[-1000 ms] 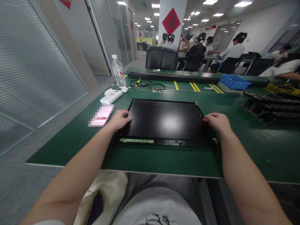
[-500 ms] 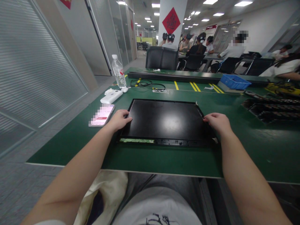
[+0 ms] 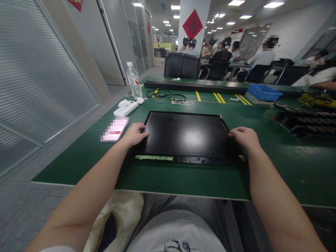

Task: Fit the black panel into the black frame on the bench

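Note:
A black LCD screen panel (image 3: pixel 181 134) lies face up on the green table (image 3: pixel 168 182). Along its near edge runs a frame strip, with a green circuit board (image 3: pixel 154 158) showing at the left. My left hand (image 3: pixel 136 134) grips the panel's left edge, thumb on top and fingers at the side. At the right edge, my right hand (image 3: pixel 244 137) pinches the rim between thumb and fingers. Small pale tabs stick out at the panel's far right and near right corners. The undersides of both grips are hidden.
To the left lie a lit phone (image 3: pixel 115 129) and a white device (image 3: pixel 126 107). A water bottle (image 3: pixel 134 81) stands behind them, beside a black cable (image 3: pixel 168 94). A blue basket (image 3: pixel 264 92) and dark strip-like parts (image 3: pixel 296 122) sit at the right. Several people work at tables beyond.
Both hands keep their hold at the panel's sides, and the panel stays in place on the table. The whole view has shifted very slightly.

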The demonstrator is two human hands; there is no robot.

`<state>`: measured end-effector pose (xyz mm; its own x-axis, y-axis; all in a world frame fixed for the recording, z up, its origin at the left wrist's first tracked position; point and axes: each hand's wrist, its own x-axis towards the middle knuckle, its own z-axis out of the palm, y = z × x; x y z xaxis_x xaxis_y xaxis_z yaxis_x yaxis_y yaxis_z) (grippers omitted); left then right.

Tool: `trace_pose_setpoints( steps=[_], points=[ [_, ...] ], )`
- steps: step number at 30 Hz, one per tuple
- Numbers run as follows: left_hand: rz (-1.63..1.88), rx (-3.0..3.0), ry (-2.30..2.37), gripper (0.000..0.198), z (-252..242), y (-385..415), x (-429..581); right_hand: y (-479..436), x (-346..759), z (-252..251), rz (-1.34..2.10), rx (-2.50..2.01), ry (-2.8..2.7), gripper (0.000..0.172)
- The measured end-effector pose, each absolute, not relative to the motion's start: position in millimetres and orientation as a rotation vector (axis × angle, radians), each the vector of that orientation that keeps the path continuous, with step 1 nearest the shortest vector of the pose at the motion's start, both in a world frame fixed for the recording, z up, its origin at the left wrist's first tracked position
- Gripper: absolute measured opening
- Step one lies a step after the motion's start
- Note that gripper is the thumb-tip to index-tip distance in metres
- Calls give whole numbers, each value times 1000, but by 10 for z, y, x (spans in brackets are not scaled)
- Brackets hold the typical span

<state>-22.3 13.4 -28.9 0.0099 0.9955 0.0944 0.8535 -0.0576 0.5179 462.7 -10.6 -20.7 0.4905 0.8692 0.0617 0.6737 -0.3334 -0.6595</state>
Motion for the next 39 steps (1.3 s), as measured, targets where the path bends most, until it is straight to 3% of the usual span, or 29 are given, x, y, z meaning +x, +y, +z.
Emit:
trace_pose_setpoints(
  steps=[32,39],
  points=[
    [620,2200,1811,51,-354,117,-216,-122,4580,-182,298,-2126,-1328,13],
    [630,2325,1681,52,-317,57,-151,-115,4522,-194,199,-2074,-1430,20]
  ],
)
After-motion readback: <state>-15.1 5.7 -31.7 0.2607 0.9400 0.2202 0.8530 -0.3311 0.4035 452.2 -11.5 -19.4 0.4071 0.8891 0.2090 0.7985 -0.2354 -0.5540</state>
